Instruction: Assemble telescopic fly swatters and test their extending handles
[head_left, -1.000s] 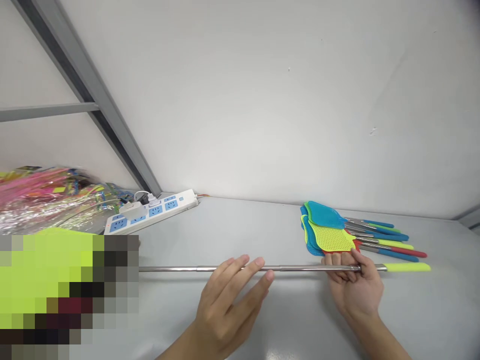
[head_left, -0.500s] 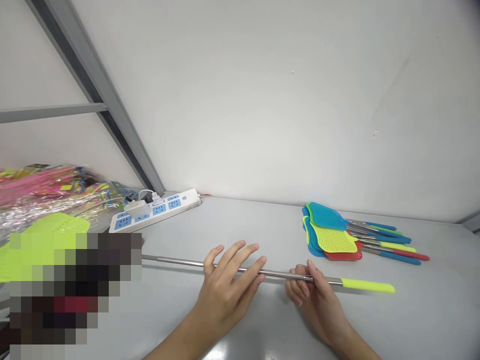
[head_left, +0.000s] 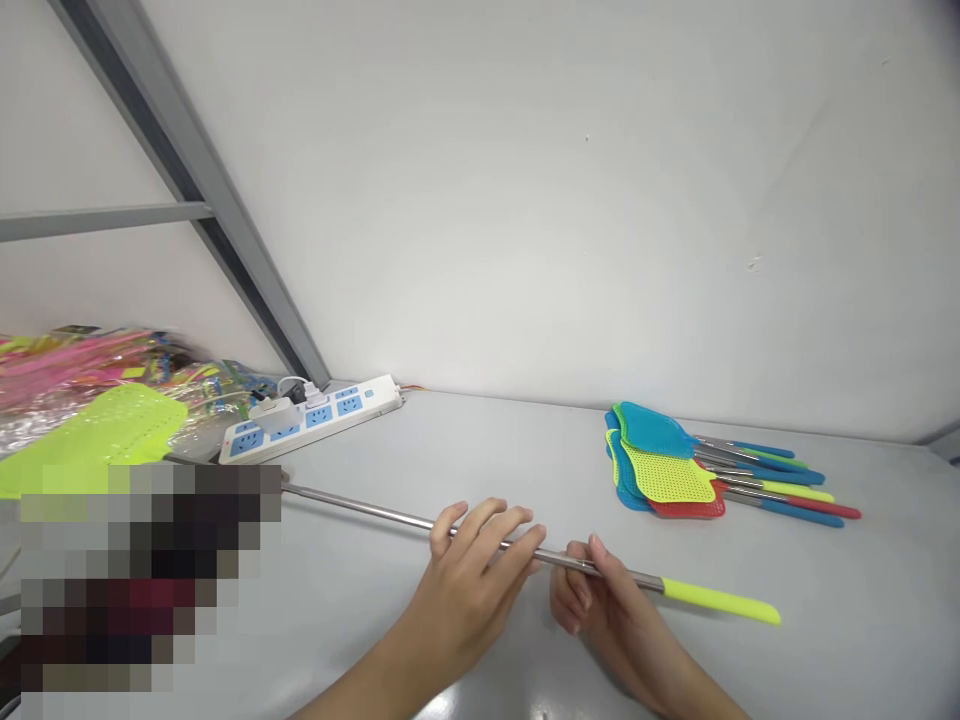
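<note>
A fly swatter with a long metal rod (head_left: 360,506) stretches across the table at a slant. Its yellow-green perforated head (head_left: 127,430) lies at the left, and the yellow-green handle (head_left: 720,600) points to the lower right. My left hand (head_left: 484,580) is curled over the middle of the rod, palm down. Close by, my right hand (head_left: 600,600) pinches the rod just short of the handle, thumb on top. Several other fly swatters, with blue, yellow and red heads (head_left: 670,475), lie stacked at the right, their handles pointing right.
A white power strip (head_left: 349,425) with plugs in it lies at the back left. Clear plastic packages with colourful contents (head_left: 82,370) are heaped at the far left. A grey metal frame post (head_left: 232,220) rises beside the wall. A pixelated patch covers the lower left.
The swatter's head end has risen while its handle end has dropped towards me, so the rod slants more. My right hand has shifted left with it; my left hand has moved slightly right and down.
</note>
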